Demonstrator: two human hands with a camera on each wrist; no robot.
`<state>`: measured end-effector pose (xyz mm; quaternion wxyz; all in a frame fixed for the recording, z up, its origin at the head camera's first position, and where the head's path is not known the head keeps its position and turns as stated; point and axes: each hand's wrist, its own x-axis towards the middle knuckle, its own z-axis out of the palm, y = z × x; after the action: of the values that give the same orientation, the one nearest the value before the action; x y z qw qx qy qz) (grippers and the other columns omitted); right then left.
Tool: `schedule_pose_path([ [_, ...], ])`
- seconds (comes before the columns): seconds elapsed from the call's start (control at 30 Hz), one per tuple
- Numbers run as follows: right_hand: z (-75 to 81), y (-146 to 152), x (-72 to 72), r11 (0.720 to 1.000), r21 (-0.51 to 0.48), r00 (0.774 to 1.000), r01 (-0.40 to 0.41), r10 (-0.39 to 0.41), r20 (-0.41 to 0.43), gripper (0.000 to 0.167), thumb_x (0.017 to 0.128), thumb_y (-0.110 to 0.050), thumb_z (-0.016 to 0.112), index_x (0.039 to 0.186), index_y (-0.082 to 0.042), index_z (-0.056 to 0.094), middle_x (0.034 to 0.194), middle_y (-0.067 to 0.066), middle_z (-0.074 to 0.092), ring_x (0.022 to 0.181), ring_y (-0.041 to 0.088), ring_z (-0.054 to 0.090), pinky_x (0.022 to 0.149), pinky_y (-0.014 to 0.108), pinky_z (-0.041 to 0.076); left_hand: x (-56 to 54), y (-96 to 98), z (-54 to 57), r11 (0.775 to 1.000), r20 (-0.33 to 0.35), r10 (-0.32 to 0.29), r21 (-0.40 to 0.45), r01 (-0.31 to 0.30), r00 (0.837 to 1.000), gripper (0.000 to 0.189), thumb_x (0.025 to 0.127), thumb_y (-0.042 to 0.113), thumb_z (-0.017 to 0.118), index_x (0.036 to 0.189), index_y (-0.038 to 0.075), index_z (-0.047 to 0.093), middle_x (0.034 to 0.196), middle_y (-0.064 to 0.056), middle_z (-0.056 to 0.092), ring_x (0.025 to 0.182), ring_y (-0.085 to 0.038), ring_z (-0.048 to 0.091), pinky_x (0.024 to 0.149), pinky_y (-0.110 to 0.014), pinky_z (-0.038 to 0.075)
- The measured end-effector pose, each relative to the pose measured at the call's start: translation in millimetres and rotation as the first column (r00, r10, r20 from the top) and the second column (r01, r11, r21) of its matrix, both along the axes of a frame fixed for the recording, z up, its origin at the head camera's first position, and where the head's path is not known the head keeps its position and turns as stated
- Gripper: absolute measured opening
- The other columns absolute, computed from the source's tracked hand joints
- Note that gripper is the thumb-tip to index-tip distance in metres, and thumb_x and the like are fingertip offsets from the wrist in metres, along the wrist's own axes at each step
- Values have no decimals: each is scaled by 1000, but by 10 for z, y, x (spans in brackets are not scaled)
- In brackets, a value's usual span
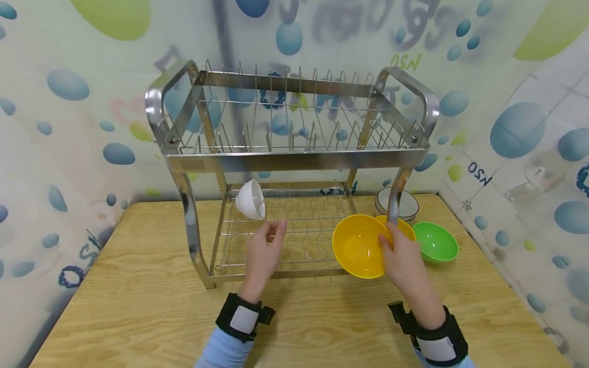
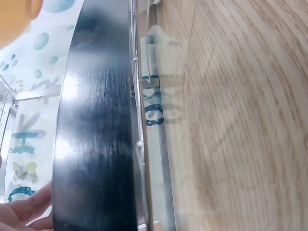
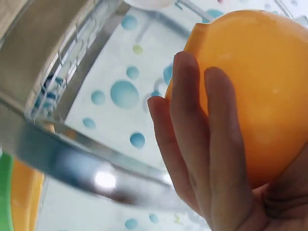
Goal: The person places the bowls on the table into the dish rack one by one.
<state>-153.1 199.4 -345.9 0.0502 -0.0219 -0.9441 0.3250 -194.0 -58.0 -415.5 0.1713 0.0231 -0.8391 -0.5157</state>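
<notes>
My right hand [image 1: 405, 260] grips a yellow bowl [image 1: 359, 245] by its rim, beside the rack's right front leg. In the right wrist view, its fingers [image 3: 221, 144] lie along the outside of the bowl [image 3: 269, 91]. My left hand [image 1: 264, 253] is at the front of the lower rack shelf with nothing visible in it, fingers loosely bent. Just beyond its fingertips a white bowl [image 1: 250, 200] stands tilted on the shelf's left side. Part of the left hand [image 2: 29, 209] shows behind a metal bar in the left wrist view.
A two-tier metal dish rack [image 1: 294, 161] stands on the wooden table [image 1: 115, 286] against a patterned wall. By its right leg are another yellow bowl [image 1: 407, 230], a green bowl [image 1: 437, 243] and white dark-rimmed dishes [image 1: 408, 204]. Wire dividers [image 1: 294, 135] line the upper tier.
</notes>
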Motion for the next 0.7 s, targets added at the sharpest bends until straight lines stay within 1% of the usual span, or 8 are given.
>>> schedule_pose_path([
  [0.1,-92,-111,-40,1000,-4,1000,-24,24,17,30,101,-12,43,127,1,46,97,23,61,63,20,56,53,27,46,0,-3,-1,1000,16,-12,0,12,1000,49,94,53,47,105,10,68,94,-8,70,81,-20,63,71,-35,52],
  [0.27,-266,-258,-152,998,18,997,-58,57,43,31,100,-12,44,129,0,48,98,22,64,62,19,56,53,26,46,15,6,-32,999,34,-30,-14,30,999,52,95,55,44,106,10,68,95,-8,71,82,-20,65,71,-35,52],
  [0.33,-323,-310,-207,997,30,996,-66,65,57,32,100,-12,45,129,1,48,103,22,65,66,18,57,55,26,47,15,8,-45,999,40,-33,-7,33,999,53,95,55,44,106,10,68,95,-7,71,82,-20,65,71,-34,53],
  [0.37,-345,-340,-237,997,29,996,-69,68,62,31,100,-12,45,128,0,49,102,21,65,66,19,57,56,27,47,18,10,-46,999,44,-33,-4,33,999,53,94,56,44,106,10,69,96,-7,71,82,-20,65,71,-34,53],
  [0.43,-376,-398,-287,997,32,995,-77,74,73,32,100,-12,45,129,1,48,108,21,64,73,20,59,60,29,51,12,9,-53,999,50,-37,8,36,998,54,94,56,44,107,10,69,95,-8,71,82,-20,65,70,-33,53],
  [0.53,-403,-486,-351,996,42,994,-83,80,73,34,100,-12,46,130,3,48,115,23,63,84,23,62,68,35,55,0,7,-56,999,54,-45,12,45,998,54,95,55,44,107,10,69,94,-8,71,83,-20,65,70,-33,53],
  [0.63,-420,-564,-401,994,57,994,-89,86,67,35,99,-12,47,130,4,48,119,25,62,93,27,64,75,40,56,-6,6,-50,998,64,-53,18,52,997,55,95,56,43,108,9,68,92,-9,70,82,-21,65,69,-33,53],
  [0.7,-428,-612,-432,994,52,993,-95,91,73,36,99,-12,47,131,4,48,120,25,61,97,28,64,77,41,56,-9,7,-45,998,74,-55,26,53,996,56,94,58,42,109,10,68,91,-9,70,81,-20,64,67,-31,53],
])
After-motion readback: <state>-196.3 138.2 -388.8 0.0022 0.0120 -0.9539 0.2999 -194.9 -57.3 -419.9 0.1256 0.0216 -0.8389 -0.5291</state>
